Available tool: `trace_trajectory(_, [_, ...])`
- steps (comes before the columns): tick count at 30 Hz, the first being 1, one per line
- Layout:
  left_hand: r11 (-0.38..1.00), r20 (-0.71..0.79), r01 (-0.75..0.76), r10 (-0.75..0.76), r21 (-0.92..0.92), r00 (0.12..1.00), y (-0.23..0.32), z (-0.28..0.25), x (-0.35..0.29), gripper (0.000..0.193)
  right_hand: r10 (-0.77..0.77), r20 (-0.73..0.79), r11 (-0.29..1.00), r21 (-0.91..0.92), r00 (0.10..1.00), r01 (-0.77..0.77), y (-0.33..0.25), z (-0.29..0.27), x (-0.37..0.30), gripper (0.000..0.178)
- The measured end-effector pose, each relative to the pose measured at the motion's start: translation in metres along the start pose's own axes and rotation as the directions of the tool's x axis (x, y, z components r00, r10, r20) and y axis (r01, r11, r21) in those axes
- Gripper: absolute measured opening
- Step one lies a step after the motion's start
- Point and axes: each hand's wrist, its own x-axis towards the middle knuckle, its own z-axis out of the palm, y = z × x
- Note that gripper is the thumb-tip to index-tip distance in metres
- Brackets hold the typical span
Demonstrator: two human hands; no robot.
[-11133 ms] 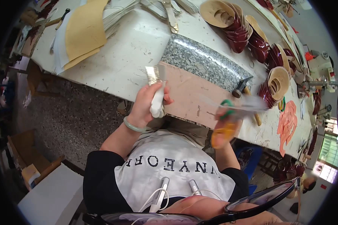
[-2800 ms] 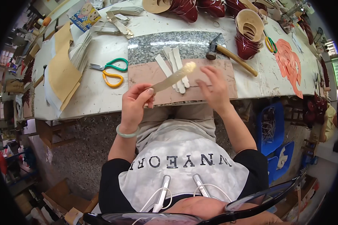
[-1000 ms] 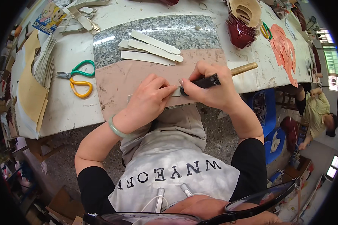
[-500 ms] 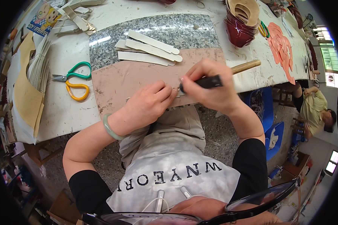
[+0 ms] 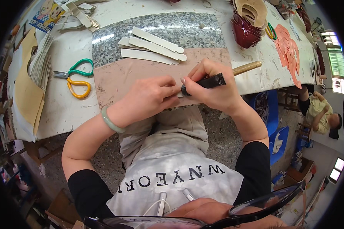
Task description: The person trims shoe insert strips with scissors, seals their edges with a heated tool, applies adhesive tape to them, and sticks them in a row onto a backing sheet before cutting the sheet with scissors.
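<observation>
My right hand (image 5: 214, 86) is wrapped round a thick black tool (image 5: 212, 81), its lower end slanting down to the near edge of the pinkish-brown sheet (image 5: 116, 82). A round wooden handle (image 5: 248, 68) sticks out beyond that hand; the hand hides whether it belongs to the same tool. My left hand (image 5: 153, 93), a pale green bangle (image 5: 110, 121) on its wrist, presses its fingertips together at a small white strip (image 5: 180, 95) by the tool's tip. Most of this strip is hidden. Past my hands, several loose white strips (image 5: 156, 46) lie overlapping on the sheet.
Scissors (image 5: 78, 78) with one green and one yellow handle lie left, beside a bundle of white strips (image 5: 39, 63) in tan card. A speckled slab (image 5: 160, 28) lies behind the sheet. Dark red cup-shaped pieces (image 5: 246, 32) and coral cut-outs (image 5: 287, 49) are at the right. Another person (image 5: 320, 108) sits farther right.
The black tool has tilted slightly and shifted a little left with my right hand. My left hand has turned and its fingers lie flatter against the strip. The loose strips keep their arrangement.
</observation>
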Motion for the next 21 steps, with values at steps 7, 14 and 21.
trace_trajectory(7, [0.994,-0.139,0.076,-0.065,0.077,0.988,0.012,0.007,-0.003,0.013,-0.067,-0.026,0.998,0.015,0.997,0.067,0.002,-0.003,-0.009,0.018])
trace_trajectory(14, [0.978,-0.214,0.193,-0.172,0.077,0.961,0.016,0.013,-0.004,0.011,-0.062,0.007,0.998,0.009,0.998,0.062,-0.005,-0.005,-0.007,0.019])
trace_trajectory(21, [0.988,-0.188,0.144,-0.132,0.052,0.973,0.012,0.011,-0.007,0.011,-0.030,-0.023,0.998,0.052,0.999,0.031,0.001,0.000,-0.004,0.019])
